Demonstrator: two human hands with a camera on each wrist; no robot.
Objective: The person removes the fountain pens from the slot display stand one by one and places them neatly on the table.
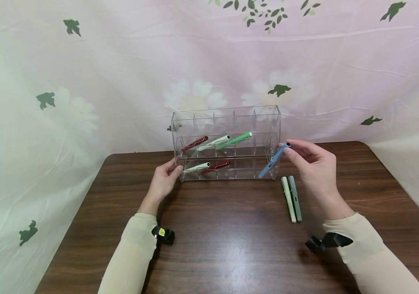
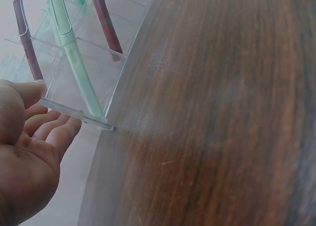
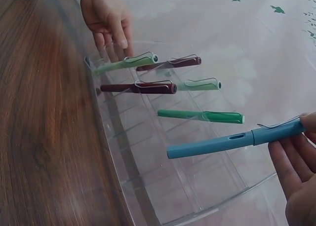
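A clear acrylic pen rack (image 1: 246, 171) with two tiers of compartments stands at the back of the table. My left hand (image 1: 163, 179) holds its left side wall, thumb on one face and fingers on the other. Between the thumb and fingers of my right hand (image 1: 315, 165) is the cap end of a blue pen (image 3: 212, 148), tilted, its other end over the lower tier's right end. In the upper tier lean a dark red pen (image 1: 196, 142), a mint pen (image 1: 214, 143) and a green pen (image 1: 235, 140). The lower tier holds another mint pen (image 2: 79, 73) and dark red pen (image 3: 140, 87).
On the wooden table (image 1: 224, 237), right of the rack, a pale green pen (image 1: 289, 200) and a grey-green pen (image 1: 295, 199) lie side by side. Behind the rack hangs a pink cloth (image 1: 132, 94) printed with flowers and birds.
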